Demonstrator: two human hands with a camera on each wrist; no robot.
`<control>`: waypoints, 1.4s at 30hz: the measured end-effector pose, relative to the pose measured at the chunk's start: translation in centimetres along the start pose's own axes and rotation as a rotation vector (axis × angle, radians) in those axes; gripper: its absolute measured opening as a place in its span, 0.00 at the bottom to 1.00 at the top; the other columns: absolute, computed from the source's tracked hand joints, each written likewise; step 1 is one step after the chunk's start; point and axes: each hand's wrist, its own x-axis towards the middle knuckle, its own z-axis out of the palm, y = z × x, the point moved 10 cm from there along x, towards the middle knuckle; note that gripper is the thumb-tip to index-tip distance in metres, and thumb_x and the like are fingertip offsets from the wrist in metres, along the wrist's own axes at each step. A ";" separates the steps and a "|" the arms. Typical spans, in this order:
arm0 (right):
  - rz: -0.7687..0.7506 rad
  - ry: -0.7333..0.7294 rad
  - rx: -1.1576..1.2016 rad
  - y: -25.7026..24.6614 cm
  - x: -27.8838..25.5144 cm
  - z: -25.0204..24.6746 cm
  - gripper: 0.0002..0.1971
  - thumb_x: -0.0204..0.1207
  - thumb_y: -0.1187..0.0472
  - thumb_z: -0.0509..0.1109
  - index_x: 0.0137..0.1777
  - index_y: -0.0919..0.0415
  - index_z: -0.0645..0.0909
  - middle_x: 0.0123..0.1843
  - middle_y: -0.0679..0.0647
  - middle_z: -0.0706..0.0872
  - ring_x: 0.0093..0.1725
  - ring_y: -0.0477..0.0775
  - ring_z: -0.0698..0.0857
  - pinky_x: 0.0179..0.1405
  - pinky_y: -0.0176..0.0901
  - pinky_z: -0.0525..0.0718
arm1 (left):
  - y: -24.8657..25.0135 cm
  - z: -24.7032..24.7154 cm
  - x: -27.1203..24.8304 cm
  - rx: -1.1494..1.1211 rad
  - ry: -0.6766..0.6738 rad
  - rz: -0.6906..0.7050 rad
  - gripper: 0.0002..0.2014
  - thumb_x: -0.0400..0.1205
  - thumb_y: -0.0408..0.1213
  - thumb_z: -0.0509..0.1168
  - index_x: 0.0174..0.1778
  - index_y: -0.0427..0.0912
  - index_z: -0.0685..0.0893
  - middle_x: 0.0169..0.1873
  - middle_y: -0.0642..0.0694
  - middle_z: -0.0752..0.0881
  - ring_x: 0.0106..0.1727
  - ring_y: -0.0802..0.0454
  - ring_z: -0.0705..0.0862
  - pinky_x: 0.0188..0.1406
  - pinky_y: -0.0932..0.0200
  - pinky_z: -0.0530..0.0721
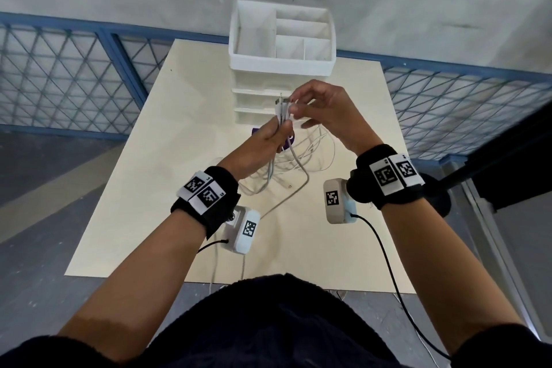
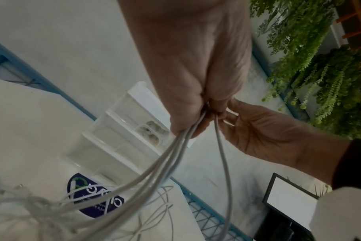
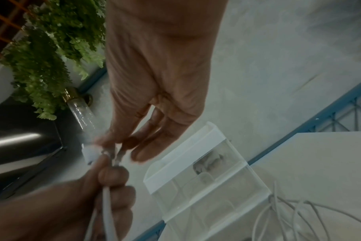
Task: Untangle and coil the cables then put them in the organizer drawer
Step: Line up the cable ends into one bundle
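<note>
Several white cables [image 1: 298,158] lie tangled on the table in front of the white organizer [image 1: 280,63]. My left hand [image 1: 276,130] grips a bundle of the cables [image 2: 169,163] upright above the tangle, and their plugs [image 1: 281,106] stick out past its fingers. My right hand [image 1: 295,107] pinches one plug end [image 3: 91,154] between thumb and forefinger, with its other fingers [image 3: 153,146] stretched out. From the left hand [image 2: 196,110] the strands hang down to the heap [image 2: 21,203]. The organizer's translucent drawers [image 3: 206,179] look closed.
A purple round sticker [image 1: 290,140] lies on the cream table [image 1: 143,188] under the cables. One cable runs off the table's near edge [image 1: 243,266]. A blue mesh fence [image 1: 59,69] stands behind the table and a dark stand [image 1: 507,158] at the right.
</note>
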 end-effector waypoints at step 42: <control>0.185 -0.081 -0.576 2.5 0.5 0.0 0.22 0.83 0.58 0.57 0.27 0.69 0.73 0.24 0.54 0.74 0.22 0.45 0.69 0.22 0.30 0.66 | 1.3 -0.7 -1.4 0.124 0.002 -0.063 0.19 0.73 0.39 0.75 0.31 0.26 0.78 0.23 0.48 0.70 0.26 0.56 0.67 0.29 0.65 0.63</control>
